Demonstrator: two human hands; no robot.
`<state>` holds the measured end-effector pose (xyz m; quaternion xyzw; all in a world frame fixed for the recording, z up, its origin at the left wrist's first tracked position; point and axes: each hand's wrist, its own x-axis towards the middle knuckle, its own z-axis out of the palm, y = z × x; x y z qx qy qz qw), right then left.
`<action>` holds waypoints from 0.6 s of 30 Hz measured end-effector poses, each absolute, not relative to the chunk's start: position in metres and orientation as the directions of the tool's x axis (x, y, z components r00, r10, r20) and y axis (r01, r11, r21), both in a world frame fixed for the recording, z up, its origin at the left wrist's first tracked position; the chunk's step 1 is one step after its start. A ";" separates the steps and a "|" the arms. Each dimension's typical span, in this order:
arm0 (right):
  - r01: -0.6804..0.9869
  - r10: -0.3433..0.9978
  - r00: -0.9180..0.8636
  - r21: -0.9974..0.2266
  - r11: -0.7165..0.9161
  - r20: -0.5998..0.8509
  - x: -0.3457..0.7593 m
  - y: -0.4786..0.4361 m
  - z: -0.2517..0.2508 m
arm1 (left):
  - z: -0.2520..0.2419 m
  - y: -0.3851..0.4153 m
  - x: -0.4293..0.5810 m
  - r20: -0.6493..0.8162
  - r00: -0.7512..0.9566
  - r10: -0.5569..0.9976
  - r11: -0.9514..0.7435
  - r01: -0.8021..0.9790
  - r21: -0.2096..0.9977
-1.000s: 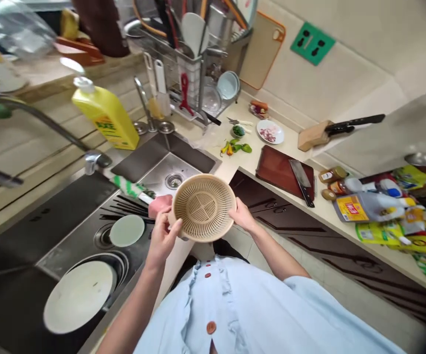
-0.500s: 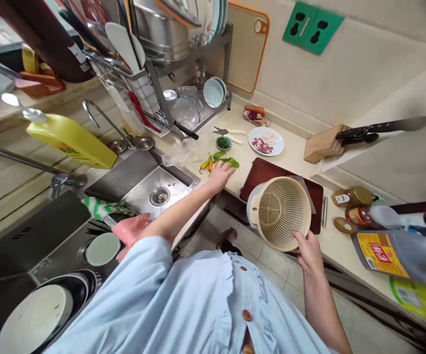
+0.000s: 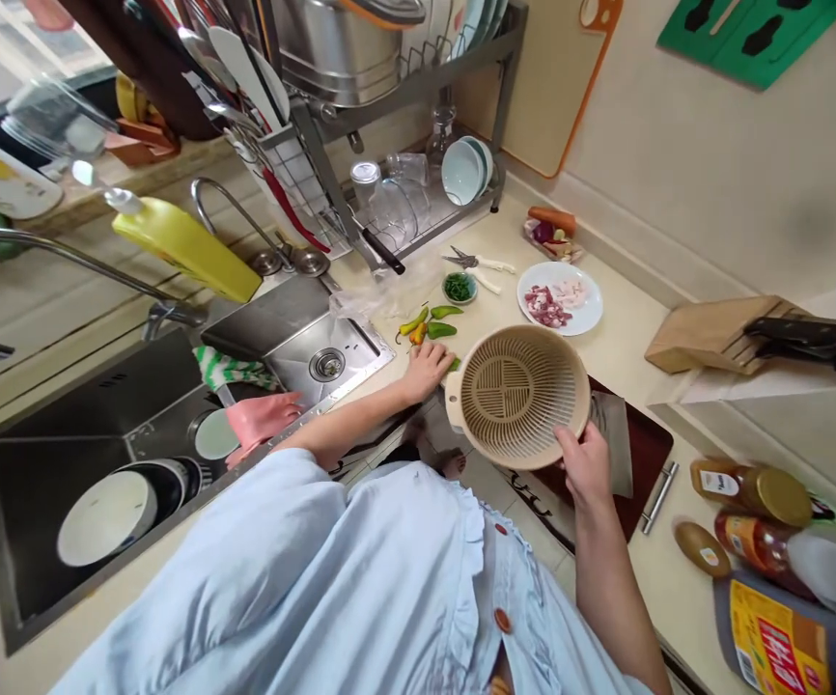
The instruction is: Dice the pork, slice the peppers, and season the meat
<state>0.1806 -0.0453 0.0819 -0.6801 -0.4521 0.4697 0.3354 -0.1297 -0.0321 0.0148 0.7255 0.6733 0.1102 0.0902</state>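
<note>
My right hand [image 3: 584, 463] grips the rim of a beige plastic colander [image 3: 526, 396], tilted over the counter's front edge and hiding part of the cutting board. Its slotted inside faces up. My left hand [image 3: 427, 372] is at the counter edge, its fingers closed over a green pepper [image 3: 455, 364], of which only an end shows. Just beyond these fingers lie several green and yellow-orange peppers [image 3: 422, 328]. Behind them stands a small bowl of chopped greens [image 3: 459, 287]. A white plate [image 3: 584, 314] of chopped meat is farther right.
Scissors [image 3: 476, 261] lie by the bowl. The dark red cutting board [image 3: 646, 458] carries a cleaver [image 3: 610, 434]. A knife block [image 3: 708, 333] and jars [image 3: 758, 490] stand right. At left, the sink [image 3: 41, 444] holds dishes and pink gloves [image 3: 263, 425]; a dish rack [image 3: 418, 101] is behind.
My left hand has drawn back from the pepper pile toward the counter edge with a green pepper. The colander has come closer to that hand. My view has shifted.
</note>
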 end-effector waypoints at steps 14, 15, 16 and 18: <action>0.589 0.946 -0.071 -0.779 -0.215 -0.315 0.047 0.047 0.054 | 0.045 -0.081 -0.236 0.000 -0.739 0.673 0.092 0.083 0.992; 0.585 0.943 -0.079 -0.781 -0.219 -0.323 0.040 0.047 0.053 | 0.050 -0.090 -0.237 -0.057 -0.735 0.675 0.019 -0.060 0.998; 0.581 0.939 -0.087 -0.783 -0.223 -0.332 0.036 0.045 0.052 | 0.057 -0.097 -0.237 -0.116 -0.705 0.699 -0.030 -0.190 0.981; 0.572 0.936 -0.092 -0.787 -0.230 -0.340 0.039 0.039 0.056 | 0.069 -0.107 -0.232 -0.226 -0.600 0.767 -0.040 -0.397 0.917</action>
